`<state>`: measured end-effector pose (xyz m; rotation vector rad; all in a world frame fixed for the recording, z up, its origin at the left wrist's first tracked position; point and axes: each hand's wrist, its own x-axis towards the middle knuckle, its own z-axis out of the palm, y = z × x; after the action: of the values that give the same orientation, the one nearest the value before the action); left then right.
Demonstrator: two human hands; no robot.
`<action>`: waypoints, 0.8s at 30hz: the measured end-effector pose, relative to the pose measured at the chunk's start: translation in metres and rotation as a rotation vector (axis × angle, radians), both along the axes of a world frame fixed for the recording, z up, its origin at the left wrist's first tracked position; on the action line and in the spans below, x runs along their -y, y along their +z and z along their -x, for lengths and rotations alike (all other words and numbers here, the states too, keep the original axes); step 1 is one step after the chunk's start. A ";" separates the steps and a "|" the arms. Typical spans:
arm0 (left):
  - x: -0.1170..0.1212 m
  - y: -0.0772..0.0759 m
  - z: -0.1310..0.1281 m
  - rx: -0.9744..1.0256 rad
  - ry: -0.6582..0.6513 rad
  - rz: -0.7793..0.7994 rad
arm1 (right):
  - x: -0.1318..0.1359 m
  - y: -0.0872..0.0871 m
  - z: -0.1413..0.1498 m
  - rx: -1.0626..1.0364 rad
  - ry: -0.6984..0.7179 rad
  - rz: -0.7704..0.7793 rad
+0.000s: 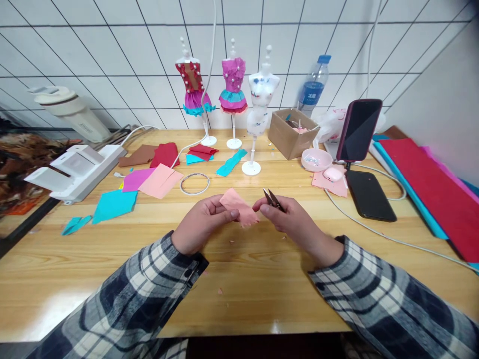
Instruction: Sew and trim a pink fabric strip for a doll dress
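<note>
Pinched between the thumb and fingers of my left hand (202,222) is a small piece of pink crepe paper (238,205), its lower right edge jagged. My right hand (295,224) is wrapped round a pair of small dark snips (274,200), whose pointed blades stand apart and face away from me. A fingertip of that hand is close to the paper's right edge; whether it touches is unclear. Tiny pink scraps (220,291) lie on the wooden table (239,264) below. Beyond my hands stands a bare white mini mannequin (264,92).
Two dressed mannequins (192,89) stand at the back, beside a cardboard box (292,134) and a water bottle (312,89). Coloured paper pieces (114,205) and a ring (194,184) lie left. Rightward are a pink dish (316,159), phone (359,130), power bank (370,195) and cable (392,241).
</note>
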<state>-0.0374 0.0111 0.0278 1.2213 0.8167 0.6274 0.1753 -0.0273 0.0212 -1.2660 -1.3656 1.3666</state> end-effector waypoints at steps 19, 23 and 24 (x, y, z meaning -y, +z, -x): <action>0.007 -0.007 -0.011 0.116 -0.023 0.128 | 0.006 0.001 0.013 0.197 -0.029 -0.053; 0.006 -0.009 -0.010 0.055 0.039 0.085 | 0.006 0.001 0.012 0.185 -0.005 -0.034; 0.005 -0.009 -0.009 0.033 0.050 0.065 | 0.006 0.001 0.011 0.187 0.011 -0.030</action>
<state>-0.0284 0.0062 0.0193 1.1319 0.8359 0.6554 0.1642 -0.0330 0.0224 -1.3967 -1.5153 1.2553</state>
